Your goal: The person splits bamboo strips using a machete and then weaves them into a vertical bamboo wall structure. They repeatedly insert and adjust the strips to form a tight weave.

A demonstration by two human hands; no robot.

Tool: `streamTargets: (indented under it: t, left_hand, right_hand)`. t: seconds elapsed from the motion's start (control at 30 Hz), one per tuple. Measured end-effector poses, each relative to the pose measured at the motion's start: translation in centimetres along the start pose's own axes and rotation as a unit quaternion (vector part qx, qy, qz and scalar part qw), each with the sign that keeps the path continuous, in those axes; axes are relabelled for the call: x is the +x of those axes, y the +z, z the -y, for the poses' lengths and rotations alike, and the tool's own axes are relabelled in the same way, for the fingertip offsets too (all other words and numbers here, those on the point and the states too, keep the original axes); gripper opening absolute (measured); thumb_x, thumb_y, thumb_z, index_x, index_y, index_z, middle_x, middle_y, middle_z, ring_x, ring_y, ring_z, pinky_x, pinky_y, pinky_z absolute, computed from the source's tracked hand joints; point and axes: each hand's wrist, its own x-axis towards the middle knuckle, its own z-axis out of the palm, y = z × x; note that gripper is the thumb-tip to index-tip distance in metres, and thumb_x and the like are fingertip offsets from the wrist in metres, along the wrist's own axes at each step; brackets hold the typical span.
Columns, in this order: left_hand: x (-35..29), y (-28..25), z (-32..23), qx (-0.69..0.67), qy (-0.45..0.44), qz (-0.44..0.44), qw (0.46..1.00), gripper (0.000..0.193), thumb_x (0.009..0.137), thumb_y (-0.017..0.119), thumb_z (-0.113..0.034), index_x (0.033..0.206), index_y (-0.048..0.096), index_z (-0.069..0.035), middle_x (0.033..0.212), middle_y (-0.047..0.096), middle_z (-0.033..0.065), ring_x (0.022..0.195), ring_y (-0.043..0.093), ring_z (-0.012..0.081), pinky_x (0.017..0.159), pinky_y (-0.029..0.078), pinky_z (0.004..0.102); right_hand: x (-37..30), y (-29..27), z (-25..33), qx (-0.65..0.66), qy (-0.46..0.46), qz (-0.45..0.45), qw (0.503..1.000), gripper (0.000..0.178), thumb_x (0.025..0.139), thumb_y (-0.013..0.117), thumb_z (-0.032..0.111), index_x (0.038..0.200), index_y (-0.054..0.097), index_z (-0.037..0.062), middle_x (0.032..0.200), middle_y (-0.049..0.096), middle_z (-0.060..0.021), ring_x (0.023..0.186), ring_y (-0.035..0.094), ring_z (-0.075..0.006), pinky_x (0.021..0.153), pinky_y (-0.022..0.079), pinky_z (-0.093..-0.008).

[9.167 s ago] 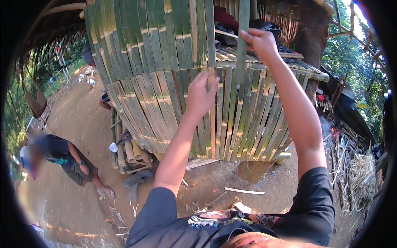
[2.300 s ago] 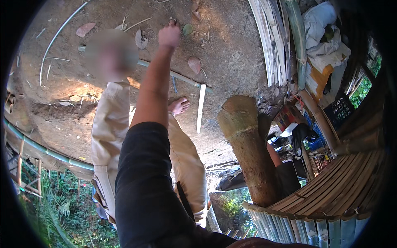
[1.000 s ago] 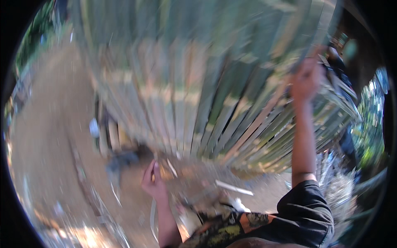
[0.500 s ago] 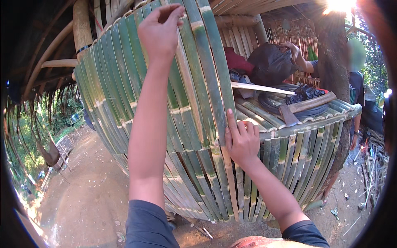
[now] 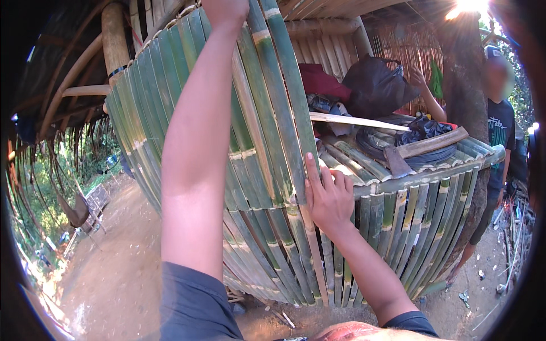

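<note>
A wall of upright split-bamboo slats (image 5: 162, 85), green with pale nodes, curves across the middle of the view. My left hand (image 5: 226, 11) is raised to the top of this wall, over the slats' upper ends. The picture's upper edge cuts off its fingers. My right hand (image 5: 331, 202) rests against the outermost green bamboo slat (image 5: 293, 85) at the corner. Its index finger points up along the slat, and the other fingers are apart near the ledge. Nothing shows in its palm.
On the bamboo ledge at right lie a hatchet (image 5: 429, 143), coiled black wire (image 5: 369, 142), a pale wooden strip (image 5: 358, 120) and a black plastic bag (image 5: 375, 85). Another person (image 5: 497, 131) stands beyond a thick post (image 5: 463, 85). A lower slat wall (image 5: 424, 221) fronts the ledge.
My left hand has moved up, partly out of the picture. My right hand stays at the corner slat. At right, the other person has come further into view, their hand off the black bag.
</note>
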Motion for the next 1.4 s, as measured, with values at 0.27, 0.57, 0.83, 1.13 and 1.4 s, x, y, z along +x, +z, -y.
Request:
streamTargets:
  t: [0.27,0.57,0.83,1.13,1.4]
  left_hand:
    - [0.1,2.1,2.2,0.052,0.075,0.002,0.996,0.011,0.089,0.069,-0.012,0.094,0.067,-0.002,0.088,0.073,0.0158,0.086,0.071,0.0295,0.077,0.053,0.04]
    - [0.3,2.3,2.4,0.053,0.097,-0.003,0.994,0.014,0.09,0.07,-0.017,0.094,0.066,-0.003,0.087,0.073,0.0173,0.084,0.072,0.032,0.075,0.053,0.0411]
    - [0.7,2.2,3.0,0.025,0.106,-0.012,0.994,0.014,0.088,0.072,-0.015,0.094,0.069,-0.003,0.086,0.073,0.0157,0.083,0.072,0.028,0.074,0.053,0.0385]
    - [0.4,2.1,2.0,0.0,0.062,-0.033,0.998,0.015,0.086,0.074,-0.016,0.087,0.071,-0.002,0.078,0.071,0.0144,0.072,0.068,0.025,0.069,0.05,0.0377]
    - [0.5,2.1,2.0,0.042,0.066,-0.036,0.996,0.015,0.086,0.074,-0.016,0.09,0.071,-0.002,0.08,0.072,0.0152,0.074,0.071,0.0253,0.07,0.051,0.0373]
  right_hand:
    - [-0.3,0.0,0.0,-0.001,0.005,0.021,1.0,0.064,0.093,0.061,0.025,0.153,0.042,0.0168,0.104,0.059,-0.0044,0.092,0.055,-0.0234,0.084,0.041,-0.0367]
    - [-0.3,0.3,0.2,-0.002,0.011,0.014,1.0,0.065,0.091,0.062,0.025,0.153,0.043,0.0186,0.099,0.057,-0.0032,0.091,0.055,-0.0224,0.084,0.042,-0.0364]
    - [-0.3,0.6,0.5,-0.001,0.013,0.007,1.0,0.064,0.092,0.061,0.025,0.153,0.043,0.0188,0.097,0.057,-0.0031,0.089,0.054,-0.0227,0.082,0.041,-0.0369]
    - [-0.3,0.2,0.1,-0.005,0.009,0.013,1.0,0.065,0.091,0.061,0.025,0.153,0.042,0.0193,0.095,0.056,-0.0032,0.089,0.055,-0.023,0.083,0.041,-0.0369]
    - [-0.4,0.3,0.0,0.0,0.007,0.015,1.0,0.066,0.091,0.062,0.025,0.154,0.042,0.0194,0.095,0.056,-0.0033,0.089,0.054,-0.0233,0.082,0.041,-0.037]
